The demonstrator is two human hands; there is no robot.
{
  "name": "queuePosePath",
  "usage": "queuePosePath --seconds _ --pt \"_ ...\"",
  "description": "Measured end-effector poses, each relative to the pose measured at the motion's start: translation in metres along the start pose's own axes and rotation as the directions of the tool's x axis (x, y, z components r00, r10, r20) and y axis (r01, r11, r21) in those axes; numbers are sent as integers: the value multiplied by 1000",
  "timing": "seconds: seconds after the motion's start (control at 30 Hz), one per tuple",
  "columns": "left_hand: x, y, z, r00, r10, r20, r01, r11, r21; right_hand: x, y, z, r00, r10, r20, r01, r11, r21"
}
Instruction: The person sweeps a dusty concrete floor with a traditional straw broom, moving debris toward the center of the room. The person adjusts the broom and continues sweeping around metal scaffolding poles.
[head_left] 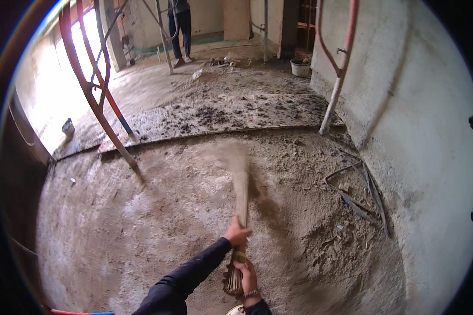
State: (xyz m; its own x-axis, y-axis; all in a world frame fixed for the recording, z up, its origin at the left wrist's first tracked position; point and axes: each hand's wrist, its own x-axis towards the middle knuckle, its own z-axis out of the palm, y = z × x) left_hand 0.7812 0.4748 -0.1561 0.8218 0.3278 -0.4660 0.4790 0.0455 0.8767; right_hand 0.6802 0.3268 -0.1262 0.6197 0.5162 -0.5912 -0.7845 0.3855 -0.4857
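Note:
Both of my hands are closed round a stick broom (240, 197), a long bundle of thin stalks. My left hand (237, 232) grips it about mid-length, its dark-sleeved arm reaching in from the lower left. Lower down, my right hand (248, 277) wraps the thick butt end, beside a yellowish band. The broom points away from me, and its far tip is smeared by motion over the rough floor (115, 220). Grit and loose dirt (326, 247) lie to the right of the broom.
A dirt-strewn board (168, 118) crosses the floor ahead. Scaffold legs (97, 105) stand at left and another (333, 97) at right. A bent dark hose or strip (370, 191) lies by the right wall (431, 157). A bucket (300, 67) and a person (181, 26) stand farther back.

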Motion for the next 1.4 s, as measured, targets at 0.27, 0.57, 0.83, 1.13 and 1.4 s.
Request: queuePosePath --seconds 0.27,0.57,0.83,1.13,1.4 --pt "-66 14 20 829 194 524 -310 940 143 -48 45 4 985 -19 170 18 1000 7" --pt "24 49 -120 839 358 409 -544 538 644 87 58 108 925 181 333 -216 974 72" --pt "0 76 -18 810 135 570 -526 596 606 49 38 97 1000 6 -23 4 908 419" --pt "89 106 -71 728 407 552 -622 53 782 95 -32 113 918 149 368 -247 940 236" --pt "66 91 18 818 -50 573 -469 519 715 83 -25 75 998 64 4 -59 887 459"
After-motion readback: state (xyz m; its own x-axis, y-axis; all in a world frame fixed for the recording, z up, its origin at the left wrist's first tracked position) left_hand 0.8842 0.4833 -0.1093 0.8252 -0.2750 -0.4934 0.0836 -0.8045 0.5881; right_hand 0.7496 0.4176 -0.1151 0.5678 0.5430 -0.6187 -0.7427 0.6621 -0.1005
